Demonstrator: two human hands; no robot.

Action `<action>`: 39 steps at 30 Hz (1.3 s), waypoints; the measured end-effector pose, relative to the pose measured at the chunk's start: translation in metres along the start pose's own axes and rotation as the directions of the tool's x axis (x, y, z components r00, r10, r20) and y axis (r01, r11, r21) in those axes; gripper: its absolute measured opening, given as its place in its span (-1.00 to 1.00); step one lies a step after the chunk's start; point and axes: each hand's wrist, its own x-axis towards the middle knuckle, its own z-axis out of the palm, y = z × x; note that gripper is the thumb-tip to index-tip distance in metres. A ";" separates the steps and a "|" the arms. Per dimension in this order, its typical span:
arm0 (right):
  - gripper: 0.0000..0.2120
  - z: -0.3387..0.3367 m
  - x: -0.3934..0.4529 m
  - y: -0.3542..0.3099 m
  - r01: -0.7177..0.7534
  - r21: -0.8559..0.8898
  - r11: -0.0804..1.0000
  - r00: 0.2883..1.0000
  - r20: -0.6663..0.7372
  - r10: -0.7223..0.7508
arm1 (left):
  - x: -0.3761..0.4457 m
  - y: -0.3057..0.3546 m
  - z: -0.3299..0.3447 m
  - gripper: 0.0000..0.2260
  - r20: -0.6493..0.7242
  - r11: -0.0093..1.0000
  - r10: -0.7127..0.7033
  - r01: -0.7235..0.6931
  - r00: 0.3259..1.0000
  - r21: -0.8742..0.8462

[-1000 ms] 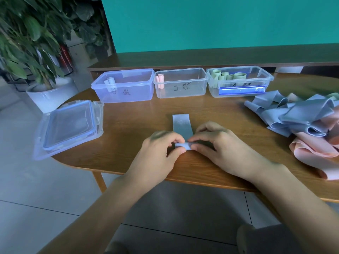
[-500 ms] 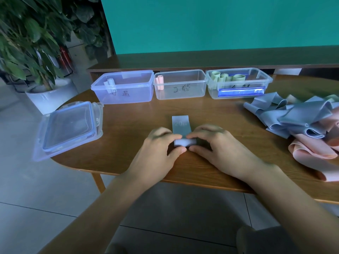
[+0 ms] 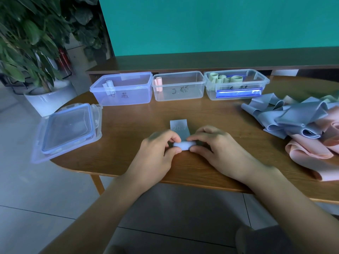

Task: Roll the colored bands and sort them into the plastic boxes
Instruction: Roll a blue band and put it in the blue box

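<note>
Both hands are pinching a half-rolled blue band [image 3: 184,145] — left hand [image 3: 157,153] and right hand [image 3: 220,149] curled, thumbs beneath — wrists lying low over the table [image 3: 128,129].

Your wooden table [image 3: 128,143] carried three plastic boxes [image 3: 178,87] in a row along its far edge, a stack of lids [image 3: 67,129] overhanging its left end, a heap of loose bands [image 3: 297,123] at right, and one blue band [image 3: 180,133] near the front.

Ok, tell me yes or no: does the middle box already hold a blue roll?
No, the middle box holds only a pink roll; the rolled blue one sits in the left box.
</note>
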 end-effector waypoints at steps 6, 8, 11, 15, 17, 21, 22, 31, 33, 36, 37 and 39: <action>-0.89 -0.009 -0.012 -0.007 -0.013 0.099 0.995 1.000 0.021 0.011 | -0.013 0.003 -0.002 -0.92 0.012 0.999 0.050 -0.050 0.999 0.005; -0.94 -0.009 -0.011 -0.008 0.011 0.093 0.996 1.000 0.023 -0.013 | -0.015 0.003 -0.001 -0.92 -0.003 0.998 0.055 -0.055 0.999 0.018; -0.95 -0.006 -0.009 -0.004 0.015 0.088 0.996 1.000 -0.015 -0.014 | -0.013 0.002 0.001 -0.92 -0.031 0.997 0.074 -0.073 0.997 0.040; -0.88 -0.004 -0.007 -0.003 0.061 0.037 0.997 0.995 -0.087 -0.057 | -0.009 0.000 0.003 -0.91 -0.047 0.994 0.091 -0.088 0.995 0.063; -0.93 -0.003 -0.005 -0.005 0.107 0.029 0.994 0.989 -0.106 -0.103 | -0.007 0.000 0.003 -0.90 -0.047 0.993 0.097 -0.094 0.994 0.071; -0.92 -0.005 0.000 -0.003 0.082 0.040 0.996 0.994 -0.078 -0.079 | -0.002 -0.003 0.004 -0.87 -0.072 0.993 0.086 -0.080 0.994 0.083; -0.89 -0.005 0.001 -0.003 0.065 0.045 0.997 0.996 -0.064 -0.062 | -0.001 -0.004 0.005 -0.87 -0.091 0.994 0.088 -0.081 0.992 0.078; -0.73 0.002 0.010 0.008 0.023 0.009 1.000 1.000 -0.009 -0.023 | 0.008 -0.006 0.005 -0.79 0.012 0.996 0.077 -0.077 0.997 0.040; -0.73 0.003 0.011 0.008 0.025 -0.001 1.000 1.000 -0.019 -0.025 | 0.011 -0.006 0.006 -0.77 0.015 0.998 0.052 -0.052 0.999 0.041; -0.75 0.003 0.011 0.007 0.024 0.009 1.000 0.999 -0.036 -0.024 | 0.011 -0.003 0.005 -0.79 -0.003 0.999 0.031 -0.030 1.000 0.018; -0.75 0.003 0.010 0.007 0.023 0.008 1.000 0.999 -0.032 -0.022 | 0.010 -0.003 0.005 -0.79 -0.007 0.999 0.029 -0.029 1.000 0.016; -0.74 0.002 0.007 0.005 0.019 0.003 1.000 1.000 -0.015 -0.019 | 0.007 -0.002 0.003 -0.79 -0.010 1.000 0.025 -0.024 1.000 0.010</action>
